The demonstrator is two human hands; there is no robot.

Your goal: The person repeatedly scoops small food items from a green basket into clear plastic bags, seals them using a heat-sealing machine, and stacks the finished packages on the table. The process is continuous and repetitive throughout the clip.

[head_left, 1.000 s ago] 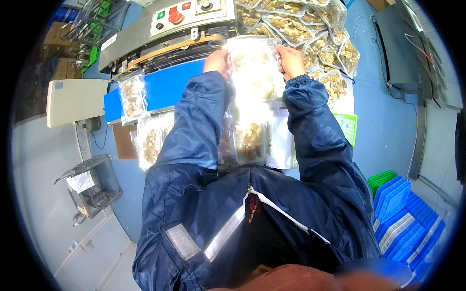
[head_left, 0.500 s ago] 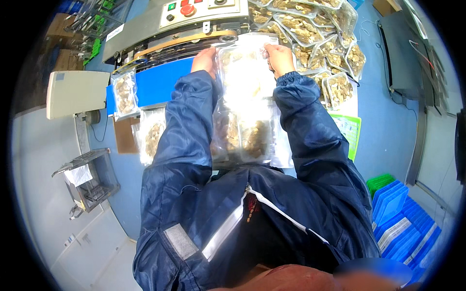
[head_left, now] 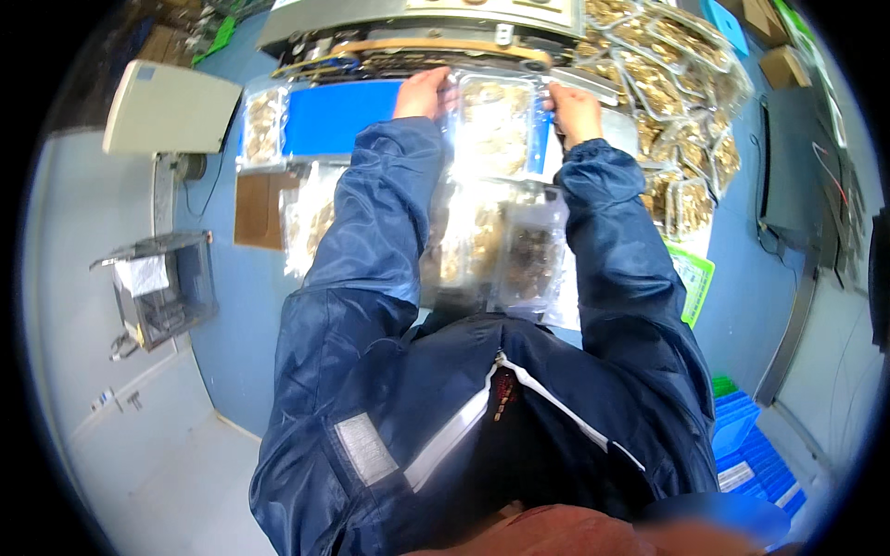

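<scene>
Between my hands is a clear plastic pack [head_left: 496, 130] of brown dried pieces that look like sliced mushrooms, partly washed out by glare. My left hand [head_left: 426, 94] grips its upper left edge, fingers closed. At the upper right edge my right hand [head_left: 575, 113] is closed on it too, with the fingertips partly hidden. The pack sits over the blue conveyor belt [head_left: 343, 116] of a sealing machine [head_left: 417, 23]; blue shows on both sides of it. Nearer my body, more clear packs [head_left: 473, 236] lie between my forearms.
On the belt's left end rests a filled pack [head_left: 264, 128]; another [head_left: 311, 213] lies below it. Filled clear trays [head_left: 663, 83] are heaped at the right. A green crate [head_left: 691, 283] is beside my right sleeve, and blue crates [head_left: 756, 454] stand on the floor. A beige panel [head_left: 171, 107] stands left.
My hands have carried the pack leftward along the machine, over the blue belt. The view has shifted, so the surroundings sit further right and higher. Both hands keep their grip.
</scene>
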